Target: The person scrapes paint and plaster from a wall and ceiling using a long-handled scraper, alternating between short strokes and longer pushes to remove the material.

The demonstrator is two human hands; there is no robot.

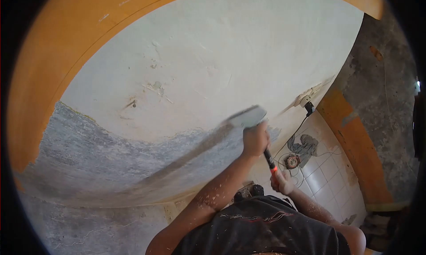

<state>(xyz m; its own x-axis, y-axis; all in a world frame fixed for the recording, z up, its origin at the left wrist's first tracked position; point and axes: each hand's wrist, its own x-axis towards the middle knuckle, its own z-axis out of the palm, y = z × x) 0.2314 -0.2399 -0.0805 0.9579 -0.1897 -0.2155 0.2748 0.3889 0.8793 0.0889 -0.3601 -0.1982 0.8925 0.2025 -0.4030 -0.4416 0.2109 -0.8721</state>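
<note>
A long-handled scraper-like tool (249,117) with a wide pale head lies against the wall, its head blurred. My left hand (256,139) is closed around the tool close to its head. Lower down, my right hand (282,183) wraps round the red and black handle (273,168). The wall (177,77) is whitish with chipped spots above, and bare grey (120,150) with a ragged edge below. Pale flecks cover both forearms.
A black plug (309,107) sits in a wall socket (304,98), its cord running down. A grey cloth (305,145) and a round reddish object (292,161) lie on the tiled floor (326,179). Orange paint (31,108) borders the left wall.
</note>
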